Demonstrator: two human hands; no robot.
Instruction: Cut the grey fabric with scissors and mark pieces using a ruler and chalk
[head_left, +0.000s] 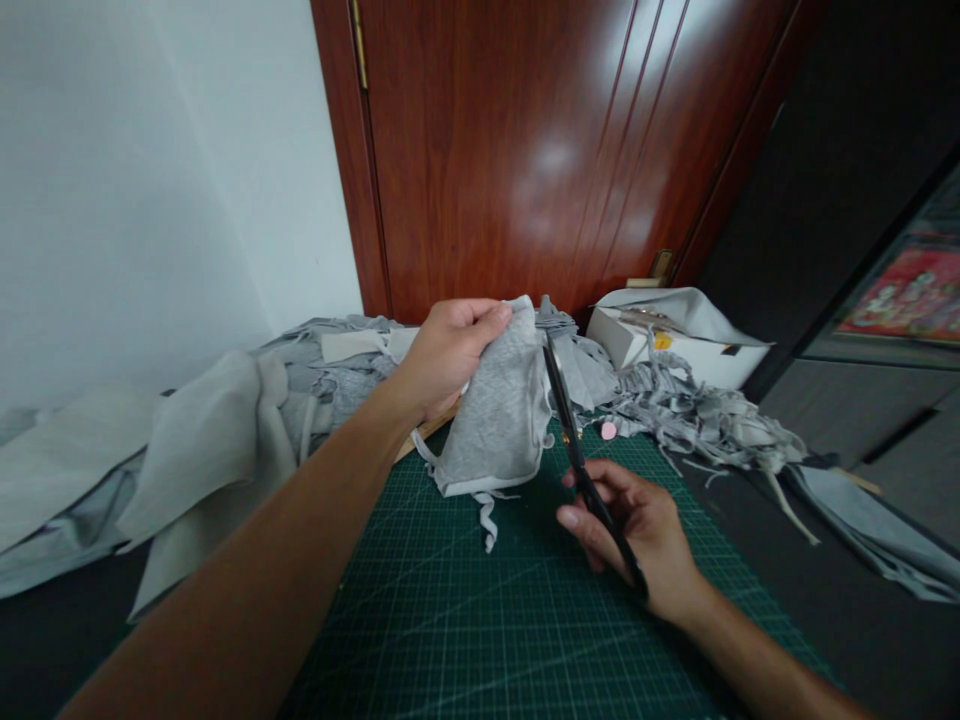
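My left hand (457,345) pinches the top corner of a grey piece of fabric (495,420), which hangs above the green cutting mat (450,610). Along the lower edge of the fabric runs a pale strip, and a curled thin offcut (487,522) dangles beneath it. In my right hand (637,530) is a pair of black-handled scissors (574,450), blades pointing up and away from me. The blades stand beside the right edge of the fabric; I cannot tell whether they touch it.
Grey and off-white cloth (202,440) is heaped at the left. A tangle of thin fabric strips (712,415) lies at the right, before a white box (690,350). A small pink object (608,430) rests on the mat's far part. Behind stands a reddish-brown wooden door (510,150).
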